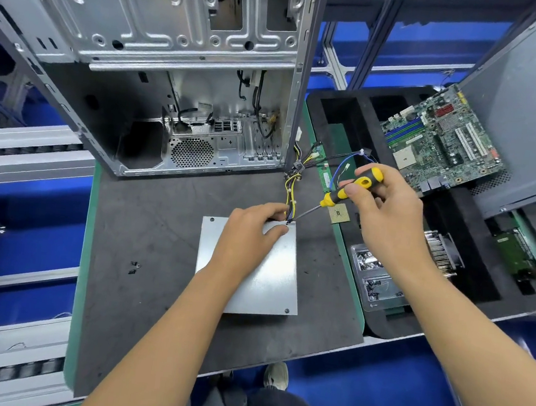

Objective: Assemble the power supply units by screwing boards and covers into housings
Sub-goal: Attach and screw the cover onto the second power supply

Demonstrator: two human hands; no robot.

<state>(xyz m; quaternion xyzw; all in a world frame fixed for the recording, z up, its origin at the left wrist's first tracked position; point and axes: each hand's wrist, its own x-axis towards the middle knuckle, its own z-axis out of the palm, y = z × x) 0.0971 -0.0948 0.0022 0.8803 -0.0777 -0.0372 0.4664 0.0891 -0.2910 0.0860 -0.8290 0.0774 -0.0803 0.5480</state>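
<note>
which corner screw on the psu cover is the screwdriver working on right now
The far right corner screw, under the screwdriver tip. The far left and near right screws sit untouched.

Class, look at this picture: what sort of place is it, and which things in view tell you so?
Most likely a computer assembly line in a factory. An open metal computer case stands on the work mat, a motherboard lies in a foam tray, and the right hand holds a screwdriver.

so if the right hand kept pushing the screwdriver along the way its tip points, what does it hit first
The right hand aims the screwdriver down and left; its tip seems to sit at the far right corner of the metal cover, beside the left hand. It would likely meet that corner's screw spot first, though depth is unclear.
</note>
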